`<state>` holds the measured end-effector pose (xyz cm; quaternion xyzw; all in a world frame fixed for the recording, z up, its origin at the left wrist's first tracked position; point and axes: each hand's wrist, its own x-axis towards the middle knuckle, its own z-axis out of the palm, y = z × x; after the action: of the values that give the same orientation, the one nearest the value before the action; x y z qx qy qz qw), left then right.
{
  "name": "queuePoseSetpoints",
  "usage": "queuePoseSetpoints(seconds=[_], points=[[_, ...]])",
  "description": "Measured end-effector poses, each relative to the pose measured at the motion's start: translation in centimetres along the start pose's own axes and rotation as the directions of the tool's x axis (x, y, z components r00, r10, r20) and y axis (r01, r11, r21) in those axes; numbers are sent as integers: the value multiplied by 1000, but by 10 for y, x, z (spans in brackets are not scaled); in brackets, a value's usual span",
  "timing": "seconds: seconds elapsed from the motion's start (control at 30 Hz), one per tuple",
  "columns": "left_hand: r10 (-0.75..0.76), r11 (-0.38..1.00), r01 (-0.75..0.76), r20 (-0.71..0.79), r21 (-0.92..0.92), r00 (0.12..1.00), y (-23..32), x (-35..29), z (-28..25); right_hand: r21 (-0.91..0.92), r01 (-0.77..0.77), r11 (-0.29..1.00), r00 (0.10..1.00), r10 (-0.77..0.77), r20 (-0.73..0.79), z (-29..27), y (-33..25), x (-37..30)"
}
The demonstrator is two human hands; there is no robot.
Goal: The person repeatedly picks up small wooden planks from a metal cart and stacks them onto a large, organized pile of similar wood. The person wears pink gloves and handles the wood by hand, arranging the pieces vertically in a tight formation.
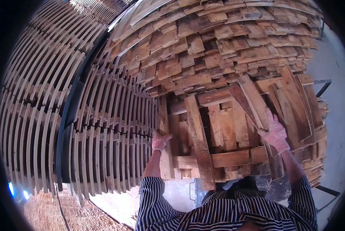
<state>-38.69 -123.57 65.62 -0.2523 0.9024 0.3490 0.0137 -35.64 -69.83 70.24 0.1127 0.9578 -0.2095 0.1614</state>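
My left hand (pixel 160 141), in a pinkish knit glove, grips an upright wooden board (pixel 167 163) at the left end of the nearest wood layer, its thumb lying across the front. To the right, my right hand (pixel 274 134), gloved alike, is closed on the near end of a tilted plank (pixel 252 98). Some of its fingers are hidden behind the wood. Between the hands, another board (pixel 199 140) lies lengthwise over crosswise pieces. Several loose planks (pixel 296 104) lean at angles right of my right hand.
A tall stack of rough boards (pixel 195 46) rises on the far side. Close on the left stand tight rows of spaced slats (pixel 103 154), with a dark metal post (pixel 66 134) among them. A metal bar (pixel 323 86) sticks out at right above the grey floor (pixel 336 115).
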Motion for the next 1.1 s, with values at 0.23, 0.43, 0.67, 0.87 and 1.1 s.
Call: queuePoseSetpoints(seconds=[0.23,0.43,0.67,0.87,1.1], points=[[26,1000,-27,70,7,997,-88,47,-23,42,110,993,990,-106,-96,10,-14,-9],[48,991,-48,4,126,999,-75,55,10,-173,178,969,910,-229,-344,30,-55,-43],[57,931,-66,35,359,998,-126,67,-28,143,185,972,977,-198,78,105,-236,-73],[88,978,-94,39,188,995,-51,46,14,26,41,999,999,-41,-4,157,-274,-38],[109,990,-106,27,-94,994,-120,71,1,70,63,996,998,-62,-19,184,-343,-45]])
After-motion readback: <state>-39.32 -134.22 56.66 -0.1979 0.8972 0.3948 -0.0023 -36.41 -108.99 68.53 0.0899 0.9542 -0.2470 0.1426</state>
